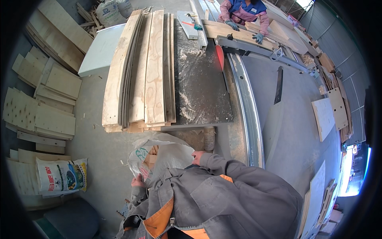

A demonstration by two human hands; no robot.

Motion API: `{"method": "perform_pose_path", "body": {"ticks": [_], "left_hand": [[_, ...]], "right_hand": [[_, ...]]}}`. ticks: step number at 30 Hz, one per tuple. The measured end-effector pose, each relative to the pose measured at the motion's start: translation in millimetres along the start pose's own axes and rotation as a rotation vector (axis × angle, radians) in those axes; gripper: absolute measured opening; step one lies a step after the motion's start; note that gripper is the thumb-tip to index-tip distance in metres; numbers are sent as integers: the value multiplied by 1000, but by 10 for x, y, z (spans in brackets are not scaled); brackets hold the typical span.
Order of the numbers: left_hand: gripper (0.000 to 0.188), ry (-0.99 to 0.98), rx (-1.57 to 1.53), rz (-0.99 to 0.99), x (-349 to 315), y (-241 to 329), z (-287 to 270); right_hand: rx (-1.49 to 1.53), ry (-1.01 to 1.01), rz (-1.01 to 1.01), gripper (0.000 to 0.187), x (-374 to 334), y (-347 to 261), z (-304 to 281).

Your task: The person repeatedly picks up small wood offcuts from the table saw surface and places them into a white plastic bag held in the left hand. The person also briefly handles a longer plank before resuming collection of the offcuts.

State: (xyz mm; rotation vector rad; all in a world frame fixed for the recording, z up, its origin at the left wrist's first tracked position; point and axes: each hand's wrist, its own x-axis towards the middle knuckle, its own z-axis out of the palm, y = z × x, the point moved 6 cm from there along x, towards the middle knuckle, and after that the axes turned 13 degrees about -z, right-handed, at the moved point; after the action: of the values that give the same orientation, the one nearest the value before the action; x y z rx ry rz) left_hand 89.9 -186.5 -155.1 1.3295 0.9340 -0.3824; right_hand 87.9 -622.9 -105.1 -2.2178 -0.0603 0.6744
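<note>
A large white woven sack [171, 159] hangs with its mouth held wide in front of me. My left hand [139, 181] is closed on the near left part of its rim, and my right hand [197, 157] grips the rim on the right. Several wood offcuts [152, 158] show inside the opening; the bottom of the sack is hidden by my jacket. Just beyond the sack stands a dark saw table [205, 87] strewn with sawdust. Stacked long planks [154, 75] lie along its left side, their ends pointing toward me.
A ribbed hose [209, 139] runs down below the table. To the right are a metal rail [250, 107] and a red blade guard [220, 57]. Across the saw, a gloved co-worker [244, 16] handles boards. Plywood pieces [55, 119] and a printed sack [61, 175] lie at the left.
</note>
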Motion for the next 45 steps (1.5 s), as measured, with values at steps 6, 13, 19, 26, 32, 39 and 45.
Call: {"method": "perform_pose_path", "body": {"ticks": [6, 13, 19, 26, 32, 39, 45], "left_hand": [[27, -9, -55, 14, 53, -53, -5], [25, 0, -46, -9, -54, 27, 47], [22, 9, -76, -6, -115, 66, 63], [26, 38, 71, 10, -108, 91, 48], [27, 22, 65, 12, -70, 78, 50], [25, -14, -18, -7, 12, 20, 51], [25, -39, -49, -26, 18, 38, 75]], "right_hand": [[-60, 25, -31, 55, -1, 15, 0], [-25, -18, 7, 56, 7, 25, -7], [-38, -20, 6, 56, 55, 110, 54], [-141, -25, -40, 59, 82, 101, 52], [-135, -15, -26, 59, 105, 153, 76], [-127, 9, -30, 56, 135, 149, 76], [-103, 25, -41, 54, 179, 216, 120]]}}
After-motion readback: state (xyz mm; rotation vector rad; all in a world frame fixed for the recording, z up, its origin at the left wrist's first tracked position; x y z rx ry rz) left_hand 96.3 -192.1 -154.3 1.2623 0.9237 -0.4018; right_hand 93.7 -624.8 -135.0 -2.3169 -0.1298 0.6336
